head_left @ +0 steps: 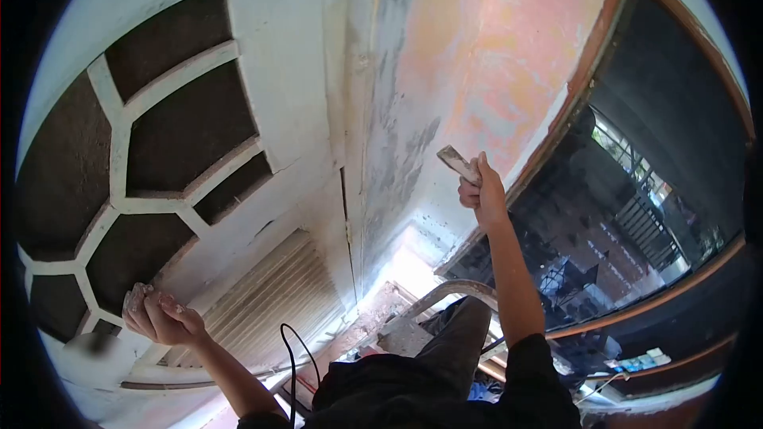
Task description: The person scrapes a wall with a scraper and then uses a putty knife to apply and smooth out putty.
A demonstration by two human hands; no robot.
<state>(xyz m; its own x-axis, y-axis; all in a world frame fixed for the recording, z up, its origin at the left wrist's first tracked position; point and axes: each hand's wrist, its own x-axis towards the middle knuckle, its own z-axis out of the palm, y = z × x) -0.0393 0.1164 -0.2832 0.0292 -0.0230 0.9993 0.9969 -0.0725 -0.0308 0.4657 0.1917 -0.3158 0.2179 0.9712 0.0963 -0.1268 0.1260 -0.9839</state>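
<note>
My right hand (486, 195) is wrapped round a putty knife (455, 160) with a flat, whitish-smeared blade pointing up and to the left. The blade overlaps the lower part of the patchy pink, yellow and grey wall (509, 71) in this view. Out to the left, my left hand (163, 319) is raised with its fingers curled in, white paste coating the fingers and knuckles. What lies inside those fingers, if anything, is hidden. Behind that hand runs a white lattice (118, 155) with dark panels between its bars.
A large dark window (612, 214) in a brown wooden frame (574, 103) stands to my right, close to my forearm. Below are a curved metal rail (453, 289), a ribbed panel (258, 294) and a loop of black cable (289, 349). My bent leg (455, 342) shows near the rail.
</note>
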